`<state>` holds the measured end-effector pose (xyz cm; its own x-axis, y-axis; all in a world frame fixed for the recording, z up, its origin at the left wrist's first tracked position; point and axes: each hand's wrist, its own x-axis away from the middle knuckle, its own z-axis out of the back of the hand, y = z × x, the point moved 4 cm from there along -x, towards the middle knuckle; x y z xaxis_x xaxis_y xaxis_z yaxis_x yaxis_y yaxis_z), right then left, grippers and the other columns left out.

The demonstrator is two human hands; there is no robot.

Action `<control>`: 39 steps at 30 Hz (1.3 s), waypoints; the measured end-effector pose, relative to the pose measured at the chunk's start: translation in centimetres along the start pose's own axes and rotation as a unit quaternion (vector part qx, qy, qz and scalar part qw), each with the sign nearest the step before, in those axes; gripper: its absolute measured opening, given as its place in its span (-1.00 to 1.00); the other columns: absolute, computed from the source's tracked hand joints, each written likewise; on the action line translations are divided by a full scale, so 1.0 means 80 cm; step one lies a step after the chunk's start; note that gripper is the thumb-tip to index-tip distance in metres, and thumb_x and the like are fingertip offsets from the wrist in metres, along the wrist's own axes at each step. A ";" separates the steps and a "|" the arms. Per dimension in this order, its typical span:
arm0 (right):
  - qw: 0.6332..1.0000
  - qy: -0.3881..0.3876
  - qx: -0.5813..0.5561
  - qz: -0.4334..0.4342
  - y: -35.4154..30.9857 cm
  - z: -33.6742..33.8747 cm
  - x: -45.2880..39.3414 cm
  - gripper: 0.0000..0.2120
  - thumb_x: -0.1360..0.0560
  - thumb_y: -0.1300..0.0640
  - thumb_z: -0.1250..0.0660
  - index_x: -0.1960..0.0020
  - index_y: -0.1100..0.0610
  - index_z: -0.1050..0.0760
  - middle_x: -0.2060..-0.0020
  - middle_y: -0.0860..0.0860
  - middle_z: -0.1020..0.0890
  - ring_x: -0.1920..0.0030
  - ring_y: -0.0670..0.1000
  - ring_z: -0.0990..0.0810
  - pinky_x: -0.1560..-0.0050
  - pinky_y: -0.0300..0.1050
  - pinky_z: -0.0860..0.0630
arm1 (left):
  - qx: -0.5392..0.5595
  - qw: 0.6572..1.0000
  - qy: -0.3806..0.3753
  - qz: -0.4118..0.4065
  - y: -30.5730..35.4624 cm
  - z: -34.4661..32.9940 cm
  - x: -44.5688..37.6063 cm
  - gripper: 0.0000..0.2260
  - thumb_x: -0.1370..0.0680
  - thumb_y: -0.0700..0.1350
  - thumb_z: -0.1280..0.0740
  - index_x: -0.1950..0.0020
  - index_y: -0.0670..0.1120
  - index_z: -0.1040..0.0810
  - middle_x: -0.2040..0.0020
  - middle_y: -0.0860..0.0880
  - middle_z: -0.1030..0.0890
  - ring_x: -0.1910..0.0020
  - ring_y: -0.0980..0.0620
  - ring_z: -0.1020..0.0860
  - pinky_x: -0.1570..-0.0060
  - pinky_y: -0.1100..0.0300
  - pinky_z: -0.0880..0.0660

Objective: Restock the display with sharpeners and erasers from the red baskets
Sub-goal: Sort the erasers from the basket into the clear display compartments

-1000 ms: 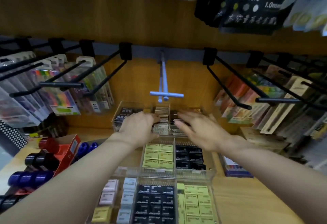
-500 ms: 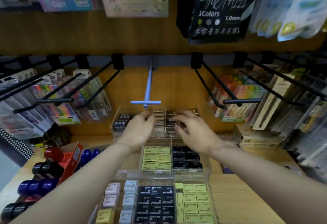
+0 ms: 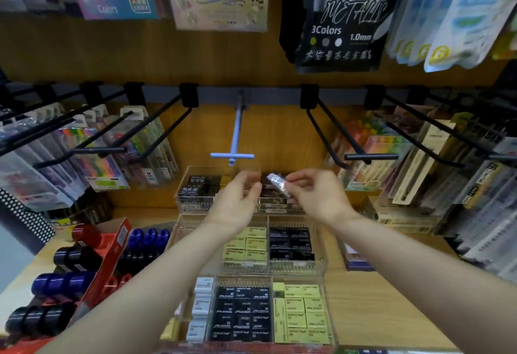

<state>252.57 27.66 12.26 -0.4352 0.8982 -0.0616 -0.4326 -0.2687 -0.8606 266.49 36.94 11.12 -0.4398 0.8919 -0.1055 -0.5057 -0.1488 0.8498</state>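
Right hand: my right hand (image 3: 316,197) pinches a small silver-wrapped eraser (image 3: 276,183) between thumb and fingertips, raised above the back clear tray (image 3: 184,185).
Left hand: my left hand (image 3: 237,202) is beside it with fingers loosely curled toward the eraser; I cannot tell whether they touch it.
Back tray: dark boxed erasers (image 3: 200,185) fill its left side.
Middle tray: 2 compartments, yellow erasers (image 3: 246,244) on the left, black erasers (image 3: 291,241) on the right.
Front tray: white, black and yellow erasers (image 3: 302,314) in rows, nearest me.
Left of the trays: a red carton (image 3: 112,247) holding blue and black round sharpeners (image 3: 64,281).
Above: an empty pale blue peg hook (image 3: 233,146) juts out over the back tray.
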 end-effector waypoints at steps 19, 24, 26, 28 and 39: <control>0.924 -0.060 0.331 0.180 0.014 -0.034 -0.013 -0.53 -0.60 -0.23 -0.11 -0.31 0.02 -0.53 -0.32 -0.02 -0.53 -0.28 -0.02 -0.51 -0.33 -0.02 -0.44 | -0.384 0.911 -0.120 -0.087 -0.061 -0.002 -0.009 -0.31 -0.56 0.18 -0.29 -0.60 0.08 -0.05 -0.61 0.07 -0.03 -0.59 0.05 0.12 -0.54 -0.06 0.22; 0.883 -0.095 0.411 0.205 0.025 -0.053 0.011 -0.35 -0.59 -0.33 0.05 -0.52 0.04 -0.27 -0.50 -0.06 -0.33 -0.51 -0.07 -0.21 -0.55 0.10 -0.01 | -0.382 0.912 -0.124 -0.082 -0.061 -0.004 -0.009 -0.29 -0.54 0.19 -0.31 -0.59 0.08 -0.06 -0.61 0.08 -0.02 -0.58 0.07 0.12 -0.53 -0.05 0.24; 0.884 -0.083 0.416 0.198 0.018 -0.058 0.005 -0.36 -0.58 -0.33 0.04 -0.44 0.05 -0.37 -0.45 -0.04 -0.40 -0.47 -0.04 -0.29 -0.53 0.12 -0.07 | -0.379 0.914 -0.125 -0.080 -0.060 -0.003 -0.009 -0.29 -0.54 0.19 -0.32 -0.59 0.08 -0.06 -0.61 0.08 -0.03 -0.58 0.07 0.12 -0.52 -0.04 0.24; 0.878 -0.087 0.432 0.187 0.011 -0.062 0.001 -0.33 -0.56 -0.37 0.05 -0.36 0.08 -0.46 -0.38 0.00 -0.48 -0.41 0.01 -0.37 -0.48 0.13 -0.15 | -0.380 0.913 -0.125 -0.079 -0.061 -0.004 -0.009 -0.29 -0.53 0.18 -0.32 -0.59 0.07 -0.07 -0.61 0.08 -0.04 -0.58 0.07 0.11 -0.52 -0.03 0.24; 0.963 -0.026 0.161 0.214 0.040 0.005 0.173 -0.85 -0.53 0.20 -0.32 -0.05 0.08 -0.62 -0.05 -0.06 -0.58 -0.08 -0.08 -0.56 -0.15 -0.21 -0.47 | -0.282 0.942 -0.128 -0.130 0.004 -0.022 0.119 -0.58 -0.58 -0.10 -0.30 -0.45 -0.01 -0.39 -0.38 -0.03 -0.47 -0.36 -0.02 -0.40 -0.35 0.06 -0.36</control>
<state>244.82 39.08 8.87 -0.6628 0.6654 -0.3434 -0.4241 -0.7116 -0.5602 260.87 44.61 9.50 -0.0887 0.9926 -0.0828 -0.9172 -0.0490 0.3953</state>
